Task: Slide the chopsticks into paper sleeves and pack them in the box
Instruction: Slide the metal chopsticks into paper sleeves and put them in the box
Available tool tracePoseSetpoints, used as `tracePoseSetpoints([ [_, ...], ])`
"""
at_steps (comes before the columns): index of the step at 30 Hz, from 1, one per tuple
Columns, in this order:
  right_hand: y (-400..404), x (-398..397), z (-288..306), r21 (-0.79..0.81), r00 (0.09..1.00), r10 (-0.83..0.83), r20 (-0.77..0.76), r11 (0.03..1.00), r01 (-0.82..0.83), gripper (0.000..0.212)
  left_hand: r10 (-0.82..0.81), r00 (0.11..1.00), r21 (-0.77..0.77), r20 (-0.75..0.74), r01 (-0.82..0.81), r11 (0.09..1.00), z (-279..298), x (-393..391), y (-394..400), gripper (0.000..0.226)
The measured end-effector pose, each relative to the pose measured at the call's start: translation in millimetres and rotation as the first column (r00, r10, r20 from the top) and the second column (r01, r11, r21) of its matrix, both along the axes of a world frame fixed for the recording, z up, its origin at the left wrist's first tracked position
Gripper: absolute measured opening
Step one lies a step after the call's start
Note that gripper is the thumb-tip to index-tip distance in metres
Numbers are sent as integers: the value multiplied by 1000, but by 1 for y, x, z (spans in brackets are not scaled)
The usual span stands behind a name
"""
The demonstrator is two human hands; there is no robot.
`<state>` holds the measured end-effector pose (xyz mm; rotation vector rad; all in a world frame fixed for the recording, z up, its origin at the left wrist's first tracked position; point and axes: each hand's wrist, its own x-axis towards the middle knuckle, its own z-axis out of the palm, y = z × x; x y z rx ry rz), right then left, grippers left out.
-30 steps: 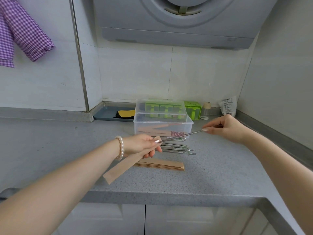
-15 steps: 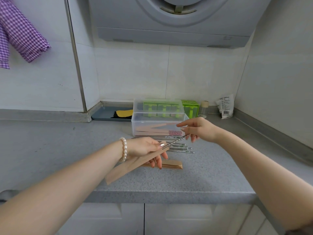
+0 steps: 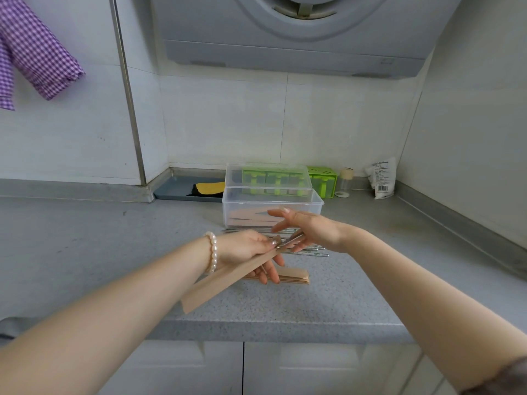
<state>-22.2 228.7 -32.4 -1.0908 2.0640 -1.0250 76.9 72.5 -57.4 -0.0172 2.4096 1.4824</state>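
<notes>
Nearest to us, our left hand (image 3: 245, 248), with a pearl bracelet (image 3: 211, 252) on its wrist, holds a brown paper sleeve (image 3: 228, 276) that slants down toward the front edge of the grey tabletop (image 3: 85, 252); its fingers (image 3: 271, 270) are curled around the sleeve's upper end, thumb pressed on top. At the sleeve's mouth a metal chopstick (image 3: 291, 241) shows only as a short stub, the rest hidden inside the paper. Our right hand (image 3: 310, 228) meets it there: the lower fingers touch the stub's end while the index finger and thumb are stretched out and spread, so we cannot tell whether the stub is pinched or only pushed. Under the left hand lies a flat stack of empty sleeves (image 3: 288, 276); we cannot count them. Just beyond, loose chopsticks (image 3: 310, 250) lie side by side on the tabletop, partly covered by our hands, number unclear. Behind them stands one clear plastic box (image 3: 272, 206) holding a few filled sleeves laid flat, with its clear lid (image 3: 268, 179) propped behind it. Farther back are a green seasoning rack (image 3: 319, 181), one small jar (image 3: 344, 182), one white packet (image 3: 381, 178) and a grey tray (image 3: 182, 188) with a yellow sponge (image 3: 211, 187).
</notes>
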Motion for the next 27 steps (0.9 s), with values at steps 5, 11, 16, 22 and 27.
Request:
tracePoseSetpoints([
  [5,0,-32,-10,-167,898,-368,-240,927,335,27,125,991,18,39,-126,992,-4,-1,-15,36],
  [11,2,-61,-66,180,807,-256,-533,897,404,11,364,930,53,48,-366,929,-12,-1,-37,26],
  [16,-7,-69,-81,129,755,-304,-580,882,454,15,373,924,88,81,-379,921,-15,-2,-45,22],
  [22,-16,-79,-80,164,764,-248,-596,894,418,14,309,944,70,112,-318,946,-16,0,-48,16],
  [27,-15,-82,-80,154,812,-254,-526,910,385,12,273,958,52,90,-278,959,-14,2,-50,15],
])
